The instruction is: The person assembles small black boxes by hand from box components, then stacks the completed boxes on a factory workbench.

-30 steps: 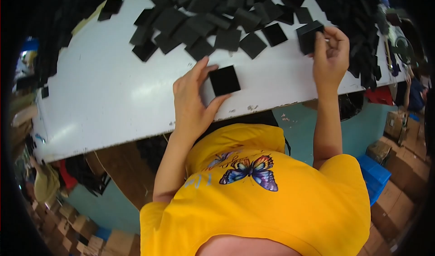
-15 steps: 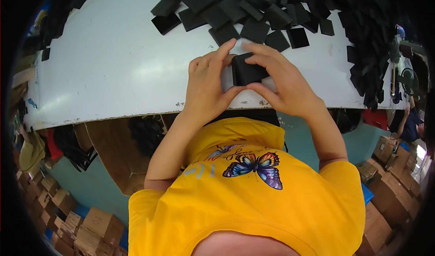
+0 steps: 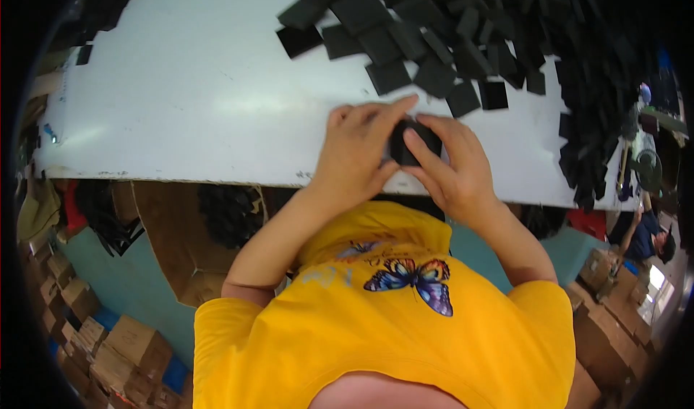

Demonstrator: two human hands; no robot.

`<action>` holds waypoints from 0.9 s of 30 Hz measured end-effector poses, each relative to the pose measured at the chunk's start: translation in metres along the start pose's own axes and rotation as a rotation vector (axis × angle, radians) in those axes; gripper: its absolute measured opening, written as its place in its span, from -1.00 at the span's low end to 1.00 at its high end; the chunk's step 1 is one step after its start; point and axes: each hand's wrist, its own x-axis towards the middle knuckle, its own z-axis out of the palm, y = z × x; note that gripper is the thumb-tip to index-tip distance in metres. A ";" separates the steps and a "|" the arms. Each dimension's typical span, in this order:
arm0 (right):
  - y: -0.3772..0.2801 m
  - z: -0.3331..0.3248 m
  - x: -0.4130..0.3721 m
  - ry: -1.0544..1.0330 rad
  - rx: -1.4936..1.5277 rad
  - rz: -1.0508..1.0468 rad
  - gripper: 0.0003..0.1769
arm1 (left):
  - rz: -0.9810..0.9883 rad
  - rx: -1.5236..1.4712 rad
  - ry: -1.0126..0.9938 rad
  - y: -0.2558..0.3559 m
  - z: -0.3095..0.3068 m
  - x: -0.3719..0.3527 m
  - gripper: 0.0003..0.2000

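Observation:
Over the near part of the white table, both hands are closed around a small, square black block. My left hand is at its left side, index finger at the far edge and thumb at the near left corner. My right hand grips the right side, with one finger lying across the top face and the thumb below near the front edge. Part of the block is hidden behind the fingers. Just beyond the hands, loose flat black pieces lie on the table.
The white table spans the view. A big heap of black pieces covers its back and right side. Below the edge hangs an open brown carton. Cardboard boxes stand on the floor; another person is at far right.
The right fingers have shifted over the block's top, and the left hand has come closer to its side. The whole view has moved, so the table and heap appear lower and further right.

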 end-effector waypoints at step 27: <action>-0.003 -0.015 0.014 -0.074 0.055 0.041 -0.41 | 0.027 0.065 -0.133 -0.002 -0.010 0.005 -0.23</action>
